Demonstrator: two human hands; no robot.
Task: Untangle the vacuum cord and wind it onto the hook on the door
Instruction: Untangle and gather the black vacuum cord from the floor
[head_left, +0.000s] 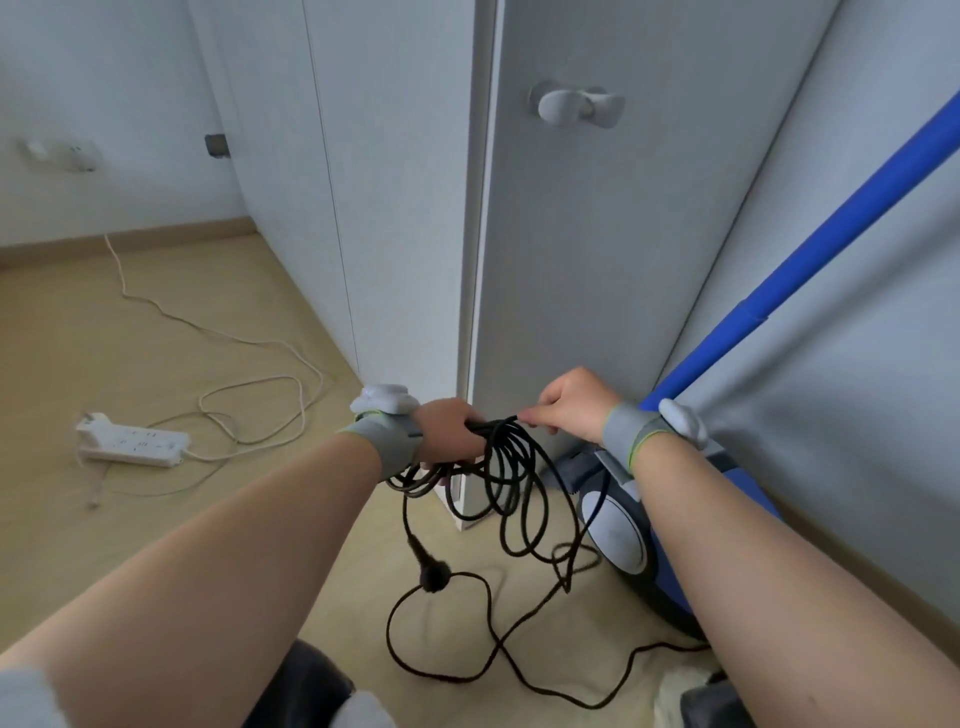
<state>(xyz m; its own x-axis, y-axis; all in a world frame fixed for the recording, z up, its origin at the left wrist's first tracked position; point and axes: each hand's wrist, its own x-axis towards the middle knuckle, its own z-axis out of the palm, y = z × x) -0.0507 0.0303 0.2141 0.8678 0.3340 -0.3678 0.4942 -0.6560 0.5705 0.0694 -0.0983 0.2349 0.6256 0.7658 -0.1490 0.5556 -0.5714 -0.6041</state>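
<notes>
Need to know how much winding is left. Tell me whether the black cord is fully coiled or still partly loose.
Partly loose. The black cord hangs in several loops from both hands, but a long stretch, plug included, trails on the floor.

both forearms are bare. each wrist carries a grey wristband (387, 441) edged with a thin lime-green line, and a rounded white plastic device (385, 398) sits on the band; the right wrist's band (631, 434) matches.

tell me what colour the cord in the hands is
Black: the thin vacuum cord hangs in loops from both hands, clearest in the head view.
</notes>
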